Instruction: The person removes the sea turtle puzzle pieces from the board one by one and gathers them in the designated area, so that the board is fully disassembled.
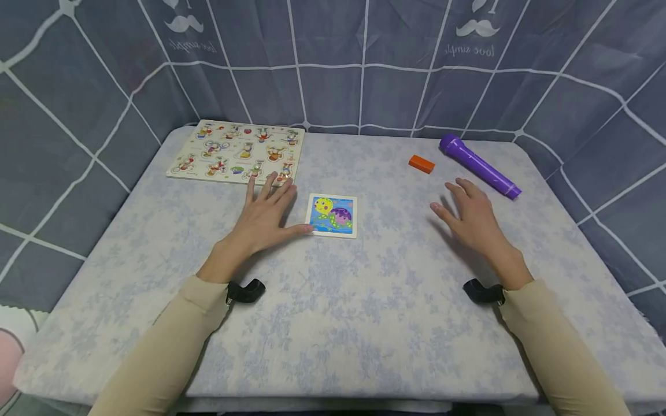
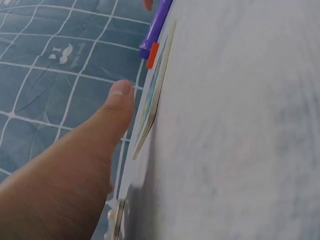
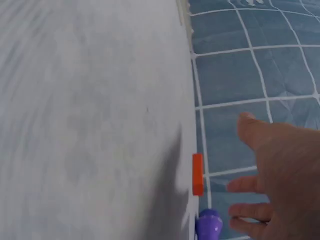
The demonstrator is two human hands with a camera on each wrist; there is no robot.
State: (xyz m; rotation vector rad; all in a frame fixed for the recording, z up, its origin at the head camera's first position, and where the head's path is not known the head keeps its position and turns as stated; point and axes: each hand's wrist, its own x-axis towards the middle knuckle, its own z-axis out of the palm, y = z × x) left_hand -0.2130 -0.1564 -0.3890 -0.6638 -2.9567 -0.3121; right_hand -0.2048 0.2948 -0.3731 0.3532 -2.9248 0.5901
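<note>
My left hand (image 1: 262, 222) is spread, fingers straight, over the table between the puzzle board and a small square turtle picture (image 1: 340, 216); its thumb tip overlaps the picture's left edge in the head view. In the left wrist view the thumb (image 2: 107, 130) appears raised beside the picture tile (image 2: 156, 100). My right hand (image 1: 476, 222) hovers over the table with relaxed fingers and holds nothing. Just beyond it are an orange block (image 1: 421, 164) and a purple microphone-shaped stick (image 1: 478, 164). The right wrist view shows the orange block (image 3: 198, 175) left of the fingers.
A cream puzzle board (image 1: 241, 151) with colourful figures lies at the back left. A patterned pale cloth covers the table (image 1: 364, 323). Grey-blue gridded curtain (image 1: 333, 95) hangs behind and at both sides. Something pink and white (image 1: 10, 352) shows at the lower left.
</note>
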